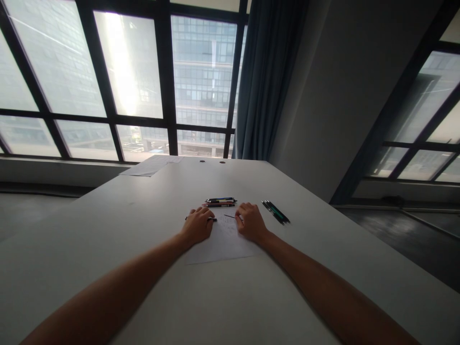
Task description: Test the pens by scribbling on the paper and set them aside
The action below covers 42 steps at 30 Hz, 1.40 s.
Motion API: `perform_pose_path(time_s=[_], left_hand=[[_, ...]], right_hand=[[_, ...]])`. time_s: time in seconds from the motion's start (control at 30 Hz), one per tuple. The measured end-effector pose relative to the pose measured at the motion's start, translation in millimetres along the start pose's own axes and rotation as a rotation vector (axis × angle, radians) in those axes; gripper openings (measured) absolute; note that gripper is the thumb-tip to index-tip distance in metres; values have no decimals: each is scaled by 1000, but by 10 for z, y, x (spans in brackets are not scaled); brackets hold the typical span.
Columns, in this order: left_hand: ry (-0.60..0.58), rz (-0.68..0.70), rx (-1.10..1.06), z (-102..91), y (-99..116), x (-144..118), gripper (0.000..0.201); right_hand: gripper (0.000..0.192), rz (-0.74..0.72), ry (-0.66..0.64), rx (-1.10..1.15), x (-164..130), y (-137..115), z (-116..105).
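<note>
Left hand (197,225) closed round a pen (212,219); right hand (250,222) pinches a thin refill (229,216); both light, stiff, slippery; grip mid-barrel, over paper (219,247).

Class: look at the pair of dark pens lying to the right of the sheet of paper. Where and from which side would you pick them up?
Pinch the dark pens mid-barrel from above. They lie flat on the table, side by side and slanted, with bare surface around them. The right hand is nearest.
</note>
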<state>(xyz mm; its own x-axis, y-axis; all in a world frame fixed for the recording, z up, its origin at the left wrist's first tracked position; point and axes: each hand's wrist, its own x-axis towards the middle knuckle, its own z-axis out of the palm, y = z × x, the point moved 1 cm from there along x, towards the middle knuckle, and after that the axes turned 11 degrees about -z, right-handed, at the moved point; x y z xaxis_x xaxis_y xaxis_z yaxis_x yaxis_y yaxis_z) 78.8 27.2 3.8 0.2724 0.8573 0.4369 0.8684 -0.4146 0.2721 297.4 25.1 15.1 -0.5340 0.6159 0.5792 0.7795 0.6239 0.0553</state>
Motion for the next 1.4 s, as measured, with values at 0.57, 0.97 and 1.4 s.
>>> perform_pose_path(time_s=[0.57,0.97,1.4], left_hand=[[-1,-73,48,-30,4,4,39],[5,-35,-4,17,5,4,20],[106,-3,-156,-54,26,-19,22]], right_hand=[[18,351,520,180,-122,658,40],[4,-89,-130,62,-2,41,10],[11,-3,72,70,-3,38,32]])
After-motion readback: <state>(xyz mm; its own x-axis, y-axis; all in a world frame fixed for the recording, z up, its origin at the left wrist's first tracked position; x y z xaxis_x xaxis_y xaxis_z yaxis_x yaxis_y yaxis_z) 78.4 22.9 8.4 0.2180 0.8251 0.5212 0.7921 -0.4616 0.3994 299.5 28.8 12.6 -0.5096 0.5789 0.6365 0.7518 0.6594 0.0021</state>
